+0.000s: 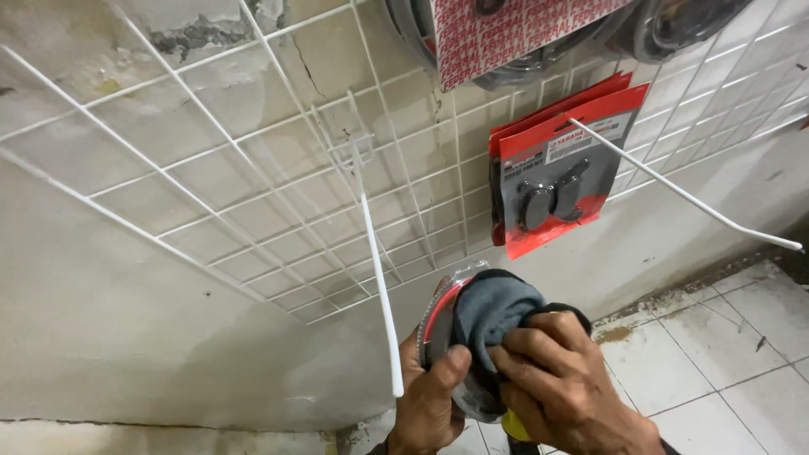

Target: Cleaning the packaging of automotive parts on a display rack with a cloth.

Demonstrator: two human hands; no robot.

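Round part in clear wrapper with red edge [440, 324] sits in my left hand [430, 396], thumb on rim to keep it steady; my right hand [560, 383] closed on grey cloth [497, 312], pressing it on part face; empty white hook [379, 286] just left of my hands; red blister packs [556, 173] hang above right on wire grid [211, 168]

Even soft light, sharp, slight wide-angle tilt
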